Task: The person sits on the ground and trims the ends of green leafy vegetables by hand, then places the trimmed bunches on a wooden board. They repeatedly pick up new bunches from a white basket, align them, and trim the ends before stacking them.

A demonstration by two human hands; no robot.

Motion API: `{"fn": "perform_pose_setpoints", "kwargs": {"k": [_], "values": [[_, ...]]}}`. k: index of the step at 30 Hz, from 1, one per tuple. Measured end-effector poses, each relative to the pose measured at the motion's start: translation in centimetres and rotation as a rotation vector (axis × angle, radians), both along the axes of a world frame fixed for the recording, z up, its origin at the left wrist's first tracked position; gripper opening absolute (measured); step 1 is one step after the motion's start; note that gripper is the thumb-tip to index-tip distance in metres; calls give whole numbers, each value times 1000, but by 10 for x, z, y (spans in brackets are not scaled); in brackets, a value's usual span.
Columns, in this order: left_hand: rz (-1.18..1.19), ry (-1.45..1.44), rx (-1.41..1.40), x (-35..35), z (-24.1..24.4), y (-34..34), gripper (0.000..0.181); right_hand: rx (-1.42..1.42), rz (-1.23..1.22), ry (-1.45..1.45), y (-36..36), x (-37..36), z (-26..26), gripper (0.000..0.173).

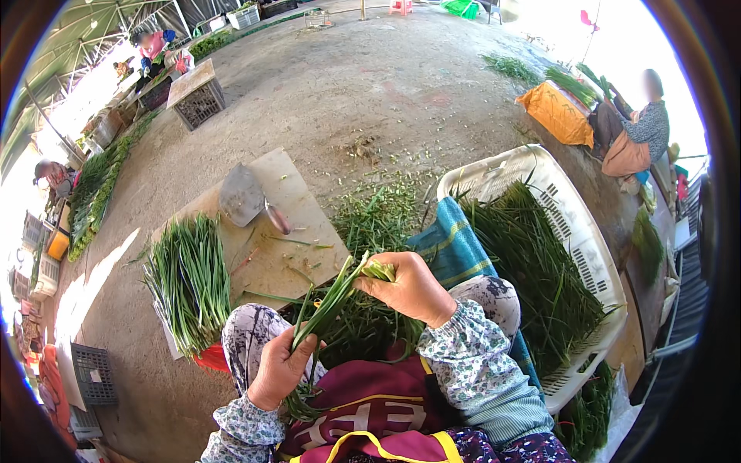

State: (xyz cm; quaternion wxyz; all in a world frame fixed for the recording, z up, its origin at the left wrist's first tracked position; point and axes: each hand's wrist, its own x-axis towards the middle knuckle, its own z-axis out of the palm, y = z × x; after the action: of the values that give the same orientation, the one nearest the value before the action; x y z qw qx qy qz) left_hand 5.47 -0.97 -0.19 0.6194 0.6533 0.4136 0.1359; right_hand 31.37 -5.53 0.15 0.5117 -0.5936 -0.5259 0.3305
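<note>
My left hand [288, 362] holds the leafy part of a few green stalks [333, 304], which look like garlic chives, above my lap. Their pale ends are pinched in my right hand [402, 283]. A wooden board [295, 211] lies in front, bearing a broad-bladed cleaver [243, 195] with a wooden handle. On the board's left side rests a thick, evenly laid bundle of the same greens [194, 283]. To the right, a white plastic crate [584, 243] holds a large heap of loose long greens [532, 266], with a blue-green woven cloth [457, 240] over its near edge.
Leaf scraps [376, 217] litter the concrete floor beyond my knees. A crate with a board on top [200, 95] stands at the upper left. One person [639, 133] sits at the right by an orange sack [558, 113]; others [153, 49] sit at the left beside rows of greens [104, 185].
</note>
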Motion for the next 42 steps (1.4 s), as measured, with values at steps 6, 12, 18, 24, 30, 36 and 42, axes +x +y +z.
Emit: {"fn": "perform_pose_setpoints", "kwargs": {"k": [6, 12, 18, 24, 30, 36, 42], "values": [[1, 37, -28, -5, 2, 2, 35, -5, 77, -296, -5, 9, 8, 15], [1, 27, -111, -11, -3, 4, 33, 148, -296, -359, -1, 15, 6, 9], [119, -196, -406, -9, 12, 6, 35, 272, -704, -67, -4, 60, 11, 12], [124, -175, -391, -10, 12, 9, 41, 406, -850, 247, -10, 76, 23, 12], [188, -291, -459, -24, 3, 16, 46, 362, -853, 199, -12, 80, 22, 15], [210, -287, -353, -20, 5, 14, 44, 281, -443, -267, -8, 36, 19, 14], [171, -171, -261, -7, 16, 5, 36, 316, -184, -311, 11, -19, 19, 22]]}}
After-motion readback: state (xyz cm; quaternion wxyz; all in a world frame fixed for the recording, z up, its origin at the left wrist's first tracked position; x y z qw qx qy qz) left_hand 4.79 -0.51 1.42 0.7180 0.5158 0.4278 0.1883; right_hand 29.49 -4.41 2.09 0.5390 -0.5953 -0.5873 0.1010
